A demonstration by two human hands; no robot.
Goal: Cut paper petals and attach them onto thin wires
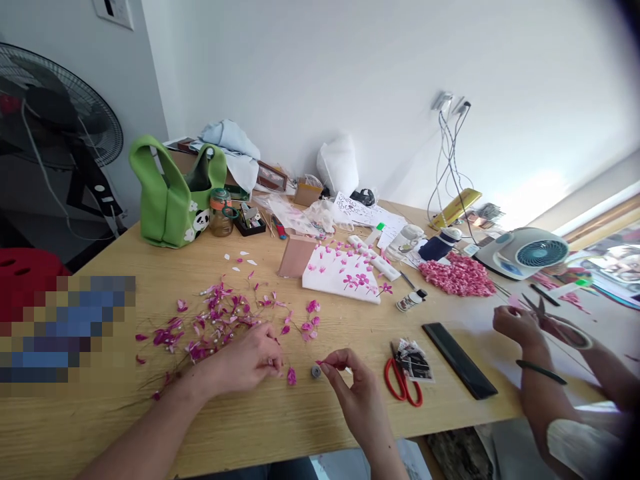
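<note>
Near the front edge of the pale wooden surface (150, 267), the person's left hand (247, 365) is resting with its fingers curled down beside a loose scatter of magenta paper petals and thin wire stems (220, 320). Whether those fingers are gripping anything, I cannot tell. Just to its right, the right hand (353, 390) is hovering, its thumb and forefinger pinching a small pink petal (321, 363) just above a tiny grey thread spool (316, 371) that is sitting on the surface. A single magenta petal (291, 377) is lying between the two hands. Red-handled scissors (403, 385) and a flat black rectangular case (459, 361) are lying near the right hand. Farther back, a white foam block studded with pink flowers (325, 283) is standing. At the right edge, a co-worker's hand (517, 327) is working with small dark scissors (539, 309).
</note>
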